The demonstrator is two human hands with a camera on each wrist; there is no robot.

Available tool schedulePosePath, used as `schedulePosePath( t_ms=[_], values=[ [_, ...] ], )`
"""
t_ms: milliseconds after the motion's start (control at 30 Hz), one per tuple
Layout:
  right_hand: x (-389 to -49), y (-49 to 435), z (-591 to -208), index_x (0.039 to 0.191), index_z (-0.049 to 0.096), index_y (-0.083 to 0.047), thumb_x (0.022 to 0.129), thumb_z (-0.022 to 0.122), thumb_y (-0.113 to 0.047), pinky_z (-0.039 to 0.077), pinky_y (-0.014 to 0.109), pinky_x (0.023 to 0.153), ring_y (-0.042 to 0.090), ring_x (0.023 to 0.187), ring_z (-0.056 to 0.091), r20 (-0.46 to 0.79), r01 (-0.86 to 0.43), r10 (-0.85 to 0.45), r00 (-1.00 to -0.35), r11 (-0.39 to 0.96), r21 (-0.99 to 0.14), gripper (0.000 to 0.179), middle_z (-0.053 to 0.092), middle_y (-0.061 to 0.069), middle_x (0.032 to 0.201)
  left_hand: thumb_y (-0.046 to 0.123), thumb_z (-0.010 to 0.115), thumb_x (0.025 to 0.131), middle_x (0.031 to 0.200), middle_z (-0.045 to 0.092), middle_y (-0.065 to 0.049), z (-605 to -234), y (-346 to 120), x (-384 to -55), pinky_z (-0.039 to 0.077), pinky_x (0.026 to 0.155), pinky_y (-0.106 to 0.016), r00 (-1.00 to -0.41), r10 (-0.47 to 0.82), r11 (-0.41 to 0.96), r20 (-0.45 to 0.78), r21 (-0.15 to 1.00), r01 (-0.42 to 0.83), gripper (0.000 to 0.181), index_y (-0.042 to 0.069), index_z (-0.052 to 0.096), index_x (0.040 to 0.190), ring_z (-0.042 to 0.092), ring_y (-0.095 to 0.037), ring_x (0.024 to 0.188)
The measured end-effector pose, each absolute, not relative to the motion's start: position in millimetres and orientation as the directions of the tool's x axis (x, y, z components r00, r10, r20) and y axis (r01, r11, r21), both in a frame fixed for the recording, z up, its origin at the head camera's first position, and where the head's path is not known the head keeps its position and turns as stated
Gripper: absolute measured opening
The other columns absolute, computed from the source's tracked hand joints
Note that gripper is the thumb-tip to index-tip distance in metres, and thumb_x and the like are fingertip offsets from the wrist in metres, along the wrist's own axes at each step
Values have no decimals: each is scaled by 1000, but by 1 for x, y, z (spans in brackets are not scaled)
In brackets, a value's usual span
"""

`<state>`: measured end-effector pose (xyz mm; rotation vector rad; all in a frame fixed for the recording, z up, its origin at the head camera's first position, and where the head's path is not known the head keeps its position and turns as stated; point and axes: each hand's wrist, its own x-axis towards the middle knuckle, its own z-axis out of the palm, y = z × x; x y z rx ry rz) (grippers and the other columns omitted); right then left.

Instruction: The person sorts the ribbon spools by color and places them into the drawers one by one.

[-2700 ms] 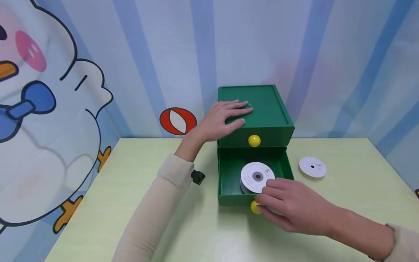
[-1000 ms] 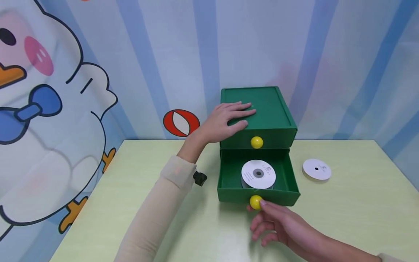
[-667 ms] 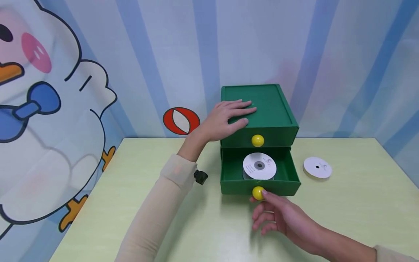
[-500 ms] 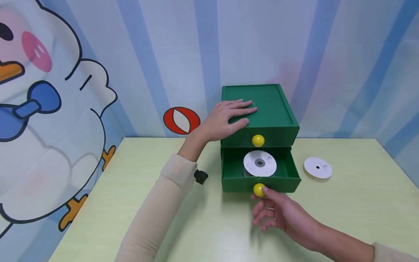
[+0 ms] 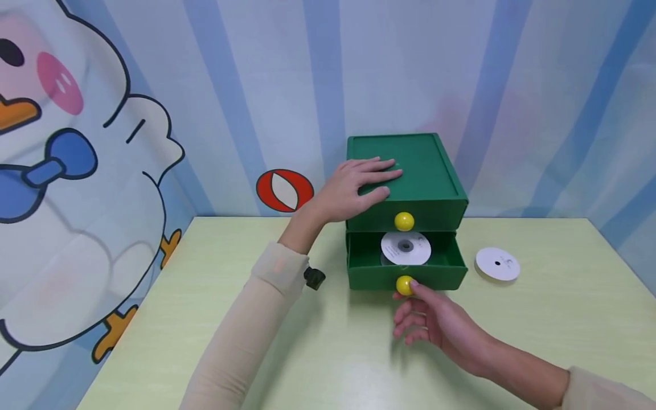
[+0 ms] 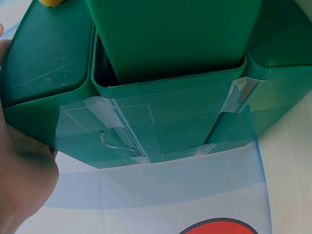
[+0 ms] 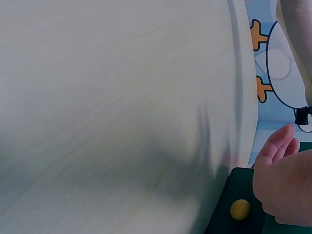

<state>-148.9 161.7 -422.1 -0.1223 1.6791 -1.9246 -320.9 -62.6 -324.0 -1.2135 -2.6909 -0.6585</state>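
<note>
In the head view my left hand point(image 5: 353, 188) rests flat on top of a green drawer cabinet point(image 5: 425, 171), fingers stretched out. My right hand point(image 5: 446, 330) pinches the yellow knob point(image 5: 404, 285) of the lower drawer point(image 5: 374, 279) between thumb and forefinger; its other fingers hang loosely below. That drawer stands partly out. Inside lies a white-faced spool point(image 5: 417, 250) with a grey centre, its back edge close under the upper drawer. The left wrist view shows the cabinet's taped side point(image 6: 170, 117) and the protruding drawer. Part of my right hand point(image 7: 282, 190) appears in the right wrist view.
A second white spool point(image 5: 497, 264) lies flat on the pale table point(image 5: 538, 319), right of the cabinet. The upper drawer, with its own yellow knob point(image 5: 404, 221), is closed. Behind the cabinet hangs a striped blue backdrop point(image 5: 400, 68) with a cartoon bird point(image 5: 77, 228).
The right hand, first above the lower drawer's knob, now grips it from below. The drawer has slid inward with the spool inside. My left hand keeps its place on the cabinet top.
</note>
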Motion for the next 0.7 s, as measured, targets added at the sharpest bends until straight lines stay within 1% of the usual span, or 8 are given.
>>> schedulePosePath(
  t_ms=[300, 433, 700],
  values=[
    [-163, 156, -421, 137, 47, -1, 115, 35, -49, 60, 31, 85, 18, 93, 72, -294, 344, -419, -859, -49, -937, 54, 69, 1, 98, 39, 48, 110, 169, 41, 2, -324, -63, -322, 16, 131, -45, -669, 684, 578, 291, 343, 740, 50, 25, 54, 158, 26, -21, 162],
    [-168, 154, -421, 139, 47, 0, 116, 33, -47, 60, 30, 84, 18, 93, 73, -280, 328, -409, -868, -50, -943, 54, 69, 1, 97, 39, 48, 110, 169, 42, 1, -324, -63, -321, 17, 131, -45, -666, 686, 574, 292, 344, 743, 50, 24, 54, 158, 26, -21, 162],
    [-180, 154, -421, 143, 42, 7, 117, 28, -47, 60, 30, 85, 18, 95, 71, -249, 276, -406, -879, -6, -961, 62, 66, 2, 101, 38, 49, 110, 169, 42, 1, -323, -62, -320, 15, 131, -44, -662, 691, 568, 290, 349, 745, 50, 23, 54, 158, 25, -21, 162]
  ],
)
